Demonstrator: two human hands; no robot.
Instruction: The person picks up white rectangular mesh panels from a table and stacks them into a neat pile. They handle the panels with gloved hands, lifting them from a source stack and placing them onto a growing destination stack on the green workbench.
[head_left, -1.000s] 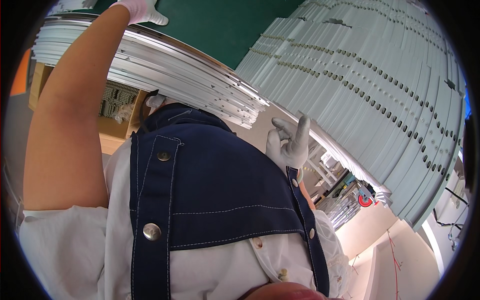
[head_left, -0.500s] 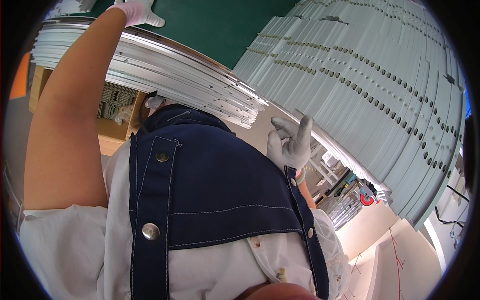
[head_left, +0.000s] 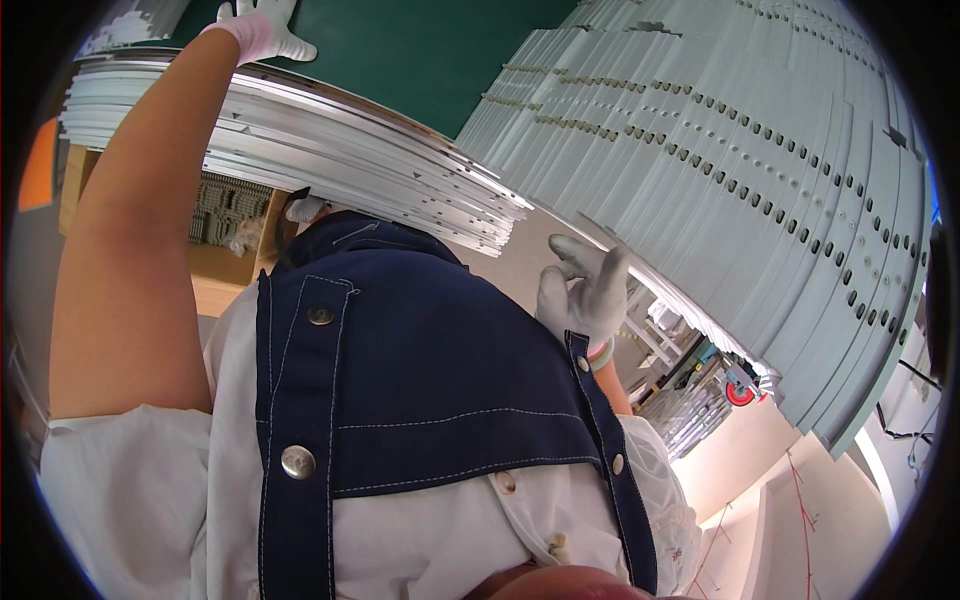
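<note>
My left hand (head_left: 268, 28), in a white glove with a pink cuff, reaches to the top left. Its fingers are spread over a green surface (head_left: 400, 55), and nothing shows in them. Whether the palm presses on that surface I cannot tell. By my right side, my right hand (head_left: 588, 290) is raised in a white-grey glove. Its visible fingers stand apart with nothing seen between them. Close to it runs the edge of a broad pile of long white slotted strips (head_left: 700, 180). Below the green surface lies a stack of long white profiles (head_left: 340, 150).
An open cardboard box (head_left: 225, 262) with grey ribbed parts and clear plastic sits beneath the profile stack. An orange panel (head_left: 39, 165) is at the far left. To the lower right are a red-wheeled caster (head_left: 740, 392) and thin red cords (head_left: 800, 490).
My left hand has come slightly down and left, and more of its spread fingers show. My right hand keeps nearly the same place and pose.
</note>
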